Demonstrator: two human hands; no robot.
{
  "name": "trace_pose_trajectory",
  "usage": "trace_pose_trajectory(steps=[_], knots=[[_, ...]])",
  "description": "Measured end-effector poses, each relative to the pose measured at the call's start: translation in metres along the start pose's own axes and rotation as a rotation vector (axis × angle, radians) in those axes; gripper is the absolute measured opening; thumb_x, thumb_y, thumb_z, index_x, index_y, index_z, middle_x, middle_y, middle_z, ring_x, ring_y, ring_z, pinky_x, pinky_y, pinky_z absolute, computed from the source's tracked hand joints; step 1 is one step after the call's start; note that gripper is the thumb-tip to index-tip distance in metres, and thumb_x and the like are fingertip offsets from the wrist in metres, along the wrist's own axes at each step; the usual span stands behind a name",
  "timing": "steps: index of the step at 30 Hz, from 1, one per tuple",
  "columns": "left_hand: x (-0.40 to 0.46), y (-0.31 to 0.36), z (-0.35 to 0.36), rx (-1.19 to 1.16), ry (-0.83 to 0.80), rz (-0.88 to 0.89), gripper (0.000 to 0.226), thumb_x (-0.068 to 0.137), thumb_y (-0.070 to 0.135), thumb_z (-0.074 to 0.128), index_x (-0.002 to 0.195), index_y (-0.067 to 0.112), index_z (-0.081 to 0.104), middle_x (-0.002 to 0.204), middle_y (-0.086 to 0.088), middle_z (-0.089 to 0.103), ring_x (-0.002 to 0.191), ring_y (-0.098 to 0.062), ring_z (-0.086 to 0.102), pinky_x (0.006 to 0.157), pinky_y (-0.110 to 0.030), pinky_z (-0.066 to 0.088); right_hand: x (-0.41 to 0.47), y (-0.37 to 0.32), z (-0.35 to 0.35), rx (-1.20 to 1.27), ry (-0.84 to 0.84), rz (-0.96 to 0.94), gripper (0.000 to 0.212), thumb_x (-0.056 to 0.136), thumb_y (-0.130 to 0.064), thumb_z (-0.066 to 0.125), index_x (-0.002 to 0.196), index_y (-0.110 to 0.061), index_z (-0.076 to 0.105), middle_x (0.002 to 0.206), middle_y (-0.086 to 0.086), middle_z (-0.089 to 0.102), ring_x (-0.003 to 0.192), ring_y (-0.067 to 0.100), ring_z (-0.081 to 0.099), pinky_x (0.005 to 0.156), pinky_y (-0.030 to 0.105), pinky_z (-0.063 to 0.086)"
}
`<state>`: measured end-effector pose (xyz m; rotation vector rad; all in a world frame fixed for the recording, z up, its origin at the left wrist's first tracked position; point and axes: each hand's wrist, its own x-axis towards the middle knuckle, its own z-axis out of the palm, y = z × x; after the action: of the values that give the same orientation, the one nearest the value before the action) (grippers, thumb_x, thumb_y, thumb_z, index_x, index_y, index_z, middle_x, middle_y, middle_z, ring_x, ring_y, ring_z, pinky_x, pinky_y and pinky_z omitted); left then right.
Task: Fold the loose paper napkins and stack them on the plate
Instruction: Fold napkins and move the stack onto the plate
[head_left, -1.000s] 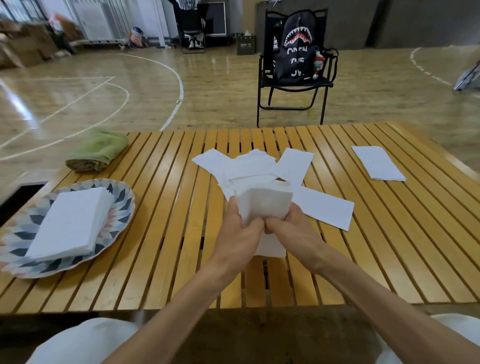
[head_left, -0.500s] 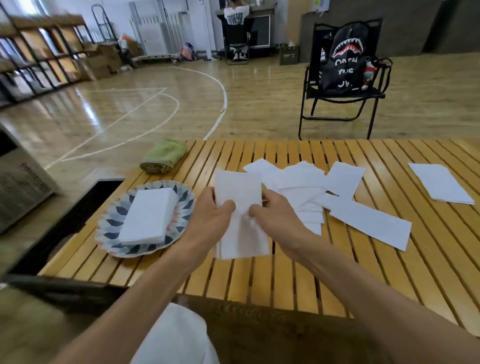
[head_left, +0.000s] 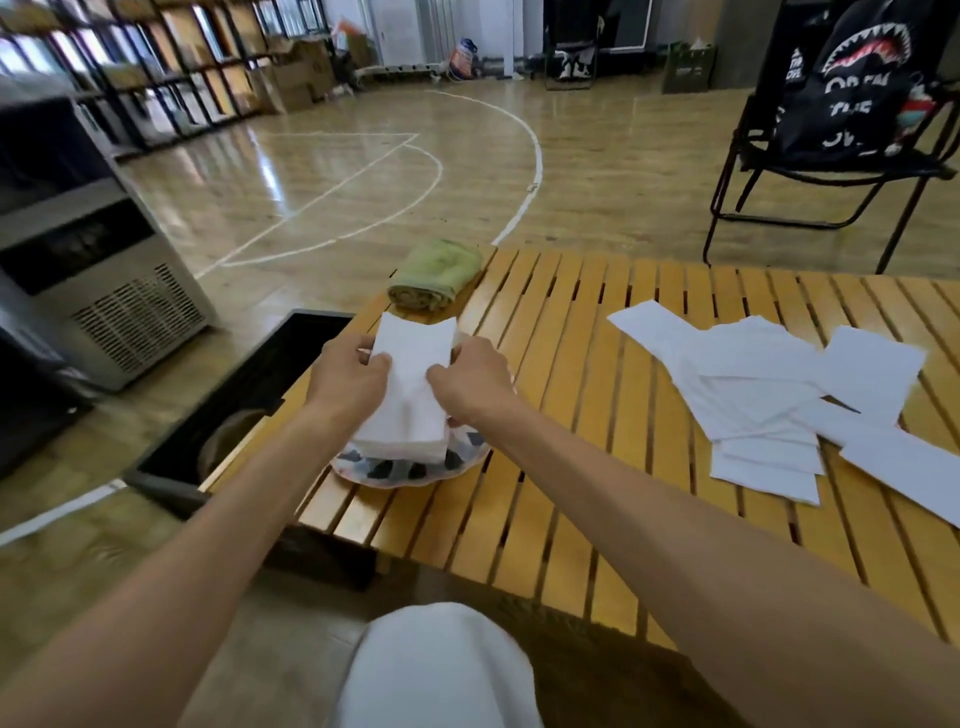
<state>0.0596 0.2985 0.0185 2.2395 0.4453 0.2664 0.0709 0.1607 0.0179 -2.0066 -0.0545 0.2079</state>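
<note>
Head view, and both hands are right over the plate at centre frame. Left hand (head_left: 349, 375) pinches the left edge of the folded napkin (head_left: 413, 358), thumb on top and fingers curled behind; right hand (head_left: 470, 382) pinches the right edge the same way. The two sit level with each other, one on each side, so neither is nearer — this is a two-handed set-down.

That napkin runs long-ways up the frame, its far end lifted and pointing toward the upper middle, its near end dipping to the stack of folded napkins (head_left: 402, 436) directly beneath. Stack and held napkin share the same long axis, so by my reading the move needs only a straight lowering, no turn. Whether the near end already touches the stack I cannot tell.

Under the stack, the patterned plate (head_left: 415, 470) shows only its near rim, close to the left edge of the slatted wooden table (head_left: 571, 415).

Further out: a rolled green cloth (head_left: 435, 274) sits just beyond the plate toward the upper centre. Well apart, on the right of the frame, the loose napkins (head_left: 769, 395) lie spread and overlapping, so plenty of folding remains. A black chair with a bag (head_left: 852, 93) stands upper right.
</note>
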Motion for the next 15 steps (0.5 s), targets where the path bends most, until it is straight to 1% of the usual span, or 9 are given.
trace_pose_trajectory(steps=[1, 2, 3, 4, 6, 8, 11, 13, 15], knots=[[0.002, -0.004, 0.002, 0.023, -0.003, 0.007, 0.03, 0.1, 0.022, 0.051, 0.128, 0.017, 0.06, 0.111, -0.004, 0.065, 0.093, -0.023, 0.062, 0.061, -0.026, 0.043, 0.002, 0.002, 0.004, -0.035, 0.014, 0.001, 0.007, 0.091, -0.011, 0.053, 0.092, -0.01, 0.06, 0.083, 0.006, 0.065, 0.068, 0.022, 0.064, 0.049, 0.031, 0.054], [0.003, -0.006, 0.004, 0.04, -0.005, 0.008, 0.031, 0.101, 0.023, 0.051, 0.13, 0.019, 0.058, 0.11, -0.001, 0.062, 0.093, -0.022, 0.06, 0.06, -0.025, 0.041, 0.004, 0.004, 0.007, -0.057, 0.03, 0.009, 0.006, 0.09, -0.011, 0.054, 0.09, -0.01, 0.059, 0.08, 0.005, 0.063, 0.068, 0.022, 0.062, 0.046, 0.028, 0.047], [0.003, -0.009, 0.006, 0.054, -0.005, 0.005, 0.033, 0.101, 0.023, 0.051, 0.134, 0.021, 0.056, 0.109, 0.001, 0.059, 0.093, -0.021, 0.058, 0.062, -0.026, 0.042, 0.006, 0.006, 0.01, -0.063, 0.044, 0.017, 0.006, 0.089, -0.011, 0.054, 0.091, -0.009, 0.059, 0.08, 0.004, 0.062, 0.07, 0.021, 0.061, 0.047, 0.027, 0.044], [0.005, -0.012, 0.009, 0.06, -0.004, 0.004, 0.036, 0.101, 0.024, 0.051, 0.137, 0.022, 0.054, 0.11, 0.002, 0.058, 0.095, -0.021, 0.057, 0.067, -0.03, 0.046, 0.008, 0.008, 0.012, -0.062, 0.054, 0.019, 0.007, 0.088, -0.01, 0.055, 0.093, -0.009, 0.059, 0.081, 0.003, 0.061, 0.072, 0.02, 0.061, 0.049, 0.027, 0.044], [0.007, -0.017, 0.013, 0.079, 0.003, 0.006, 0.04, 0.1, 0.027, 0.053, 0.139, 0.025, 0.052, 0.116, 0.0, 0.062, 0.098, -0.022, 0.059, 0.082, -0.04, 0.053, 0.011, 0.012, 0.015, -0.075, 0.061, 0.014, 0.01, 0.089, -0.01, 0.055, 0.099, -0.009, 0.058, 0.081, 0.0, 0.058, 0.069, 0.014, 0.057, 0.047, 0.024, 0.041], [0.009, -0.019, 0.015, 0.094, 0.016, 0.01, 0.039, 0.099, 0.029, 0.054, 0.138, 0.027, 0.053, 0.119, -0.001, 0.064, 0.1, -0.023, 0.061, 0.09, -0.048, 0.054, 0.012, 0.013, 0.016, -0.094, 0.066, 0.005, 0.016, 0.091, -0.011, 0.054, 0.106, -0.01, 0.058, 0.08, -0.002, 0.056, 0.065, 0.008, 0.052, 0.045, 0.023, 0.036], [0.012, -0.023, 0.019, 0.093, 0.027, 0.031, 0.037, 0.099, 0.028, 0.054, 0.135, 0.024, 0.054, 0.115, 0.0, 0.063, 0.097, -0.021, 0.061, 0.087, -0.045, 0.056, 0.016, 0.016, 0.018, -0.118, 0.086, 0.012, 0.027, 0.093, -0.013, 0.052, 0.12, -0.01, 0.055, 0.09, 0.0, 0.057, 0.066, 0.006, 0.048, 0.046, 0.022, 0.032], [0.013, -0.026, 0.021, 0.094, 0.036, 0.037, 0.036, 0.099, 0.029, 0.055, 0.134, 0.023, 0.053, 0.116, -0.002, 0.063, 0.097, -0.021, 0.06, 0.085, -0.045, 0.056, 0.016, 0.018, 0.02, -0.138, 0.096, 0.017, 0.035, 0.096, -0.017, 0.051, 0.13, -0.011, 0.05, 0.098, 0.0, 0.056, 0.066, 0.004, 0.045, 0.047, 0.022, 0.031], [0.012, -0.027, 0.021, 0.129, 0.057, 0.061, 0.038, 0.098, 0.035, 0.054, 0.134, 0.024, 0.048, 0.119, -0.004, 0.061, 0.1, -0.022, 0.06, 0.087, -0.048, 0.055, 0.011, 0.02, 0.02, -0.184, 0.111, -0.015, 0.042, 0.099, -0.023, 0.049, 0.139, -0.013, 0.042, 0.109, 0.0, 0.057, 0.074, 0.008, 0.05, 0.054, 0.024, 0.038]])
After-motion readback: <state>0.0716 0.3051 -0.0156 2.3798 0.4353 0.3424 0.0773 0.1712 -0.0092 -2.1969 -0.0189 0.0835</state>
